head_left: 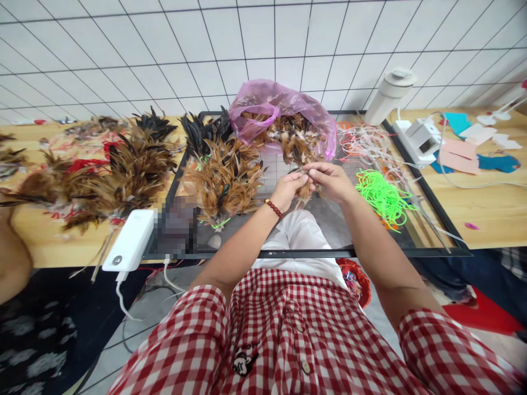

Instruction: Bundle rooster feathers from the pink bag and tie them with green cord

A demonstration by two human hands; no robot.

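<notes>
Both hands meet over the glass tabletop, in front of a pink plastic bag point(247, 131) lying on its side. My left hand point(289, 190), with a beaded bracelet on the wrist, pinches a small bunch of brown feathers point(303, 192). My right hand point(331, 179) is closed on the same bunch, thumb and fingertips against the left ones. More brown feathers point(294, 140) spill from the bag's mouth just behind the hands. To the left lies a big pile of brown feather bunches point(226, 175), some with green ties, and black feathers point(208, 131) behind it.
Bright green cords point(382, 197) and pale strings point(364, 145) lie on the right. A white bottle point(391, 96) and a white charger block point(420, 140) stand at the back right. A white power bank point(129, 238) sits at the front left edge. Another person's arm point(14, 247) shows at far left.
</notes>
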